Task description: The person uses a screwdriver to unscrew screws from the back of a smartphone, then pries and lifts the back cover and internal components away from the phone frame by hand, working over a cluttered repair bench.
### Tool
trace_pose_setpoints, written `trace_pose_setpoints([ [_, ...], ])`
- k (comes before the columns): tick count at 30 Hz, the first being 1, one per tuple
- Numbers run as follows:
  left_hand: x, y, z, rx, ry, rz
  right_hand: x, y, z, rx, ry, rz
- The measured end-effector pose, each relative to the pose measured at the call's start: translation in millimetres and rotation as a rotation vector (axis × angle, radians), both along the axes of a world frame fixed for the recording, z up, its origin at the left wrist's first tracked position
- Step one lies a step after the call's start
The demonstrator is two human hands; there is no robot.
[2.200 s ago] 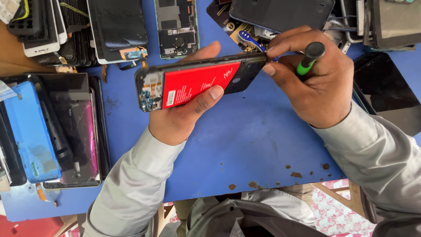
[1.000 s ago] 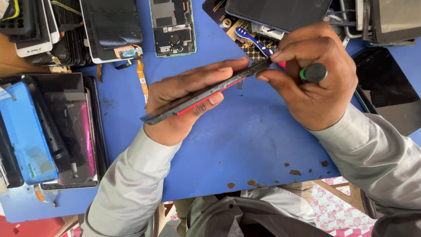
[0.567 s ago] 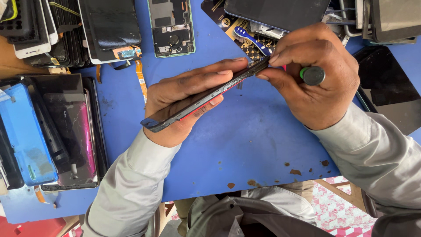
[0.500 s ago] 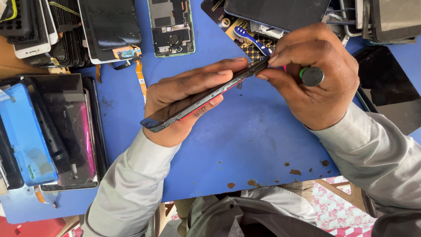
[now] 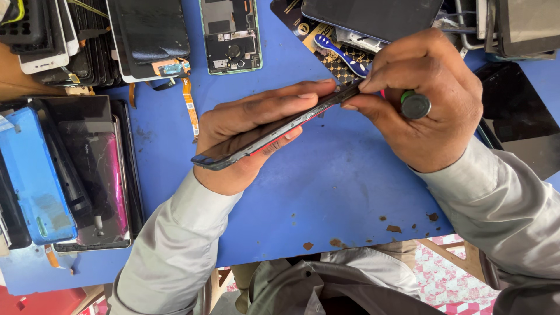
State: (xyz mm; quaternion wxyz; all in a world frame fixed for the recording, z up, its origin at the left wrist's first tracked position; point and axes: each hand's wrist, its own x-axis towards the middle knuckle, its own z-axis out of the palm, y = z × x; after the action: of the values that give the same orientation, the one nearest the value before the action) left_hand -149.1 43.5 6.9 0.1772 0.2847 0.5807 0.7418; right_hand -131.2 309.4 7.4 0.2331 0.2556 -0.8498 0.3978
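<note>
While the phone is turned edge-on to the camera, its seam faces the tool.
Left hand (image 5: 256, 137): clamped along the dark phone (image 5: 274, 128), fingers on top and thumb beneath, holding it clear above the blue table (image 5: 326, 198).
Right hand (image 5: 426, 105): closed around a green-capped tool (image 5: 415, 105), fingertips pinching the phone's upper corner to brace it.
Surroundings: an opened handset (image 5: 230, 35) and stacked screens (image 5: 81, 169) lie aside, well apart from the work.
</note>
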Motion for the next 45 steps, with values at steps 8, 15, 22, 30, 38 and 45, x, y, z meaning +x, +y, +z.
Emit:
trace_pose_setpoints([
  [8, 2, 2, -2, -0.031, 0.020, 0.040, 2, -2, 4, 0.047, -0.038, -0.058],
  [15, 1, 3, -4, -0.063, -0.008, 0.098, 2, -6, 0, 0.022, -0.033, 0.000],
  [22, 4, 7, -3, -0.124, -0.131, 0.201, -2, -3, -5, 0.048, -0.005, -0.034],
  [30, 2, 17, -7, 0.129, -0.467, 0.223, 1, 2, -14, 0.128, 0.032, -0.044],
  [38, 1, 19, -14, 0.194, -0.572, 0.164, -1, -2, -10, 0.110, -0.066, 0.017],
  [45, 0, 19, -18, 0.237, -0.570, 0.188, -7, -18, 6, 0.222, -0.111, 0.058],
])
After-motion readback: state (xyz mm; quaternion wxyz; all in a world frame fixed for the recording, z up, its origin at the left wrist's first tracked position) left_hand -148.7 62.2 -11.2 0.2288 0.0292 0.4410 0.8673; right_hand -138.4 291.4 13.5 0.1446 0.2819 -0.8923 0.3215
